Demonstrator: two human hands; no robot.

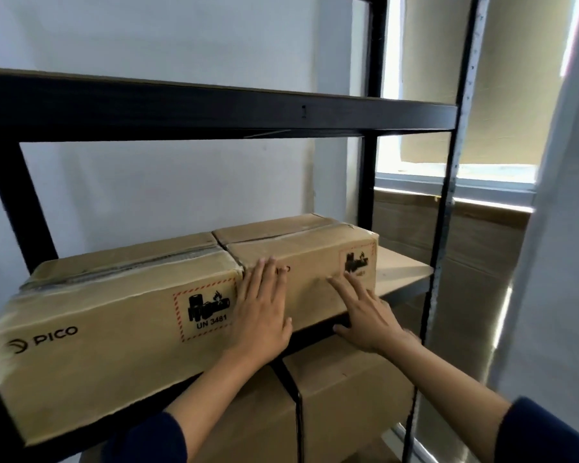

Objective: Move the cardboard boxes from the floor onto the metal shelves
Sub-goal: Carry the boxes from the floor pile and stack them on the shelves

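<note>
Two cardboard boxes stand side by side on the middle board of the black metal shelf (pixel 214 108). The left box (pixel 97 329) carries a PICO logo and a UN 3481 battery label. The right box (pixel 315 262) sits further back, with a similar label near its right end. My left hand (pixel 261 312) lies flat with straight fingers on the front face of the right box, beside the seam between the two. My right hand (pixel 368 312) presses the same face with spread fingers, its thumb at the box's lower edge.
Two more cardboard boxes (pixel 341 396) fill the shelf level below. To the right of the right box a bare strip of shelf board (pixel 401 269) shows. The shelf's right upright (pixel 445 228) stands beside a window with a drawn blind (pixel 482 95). A white wall is behind.
</note>
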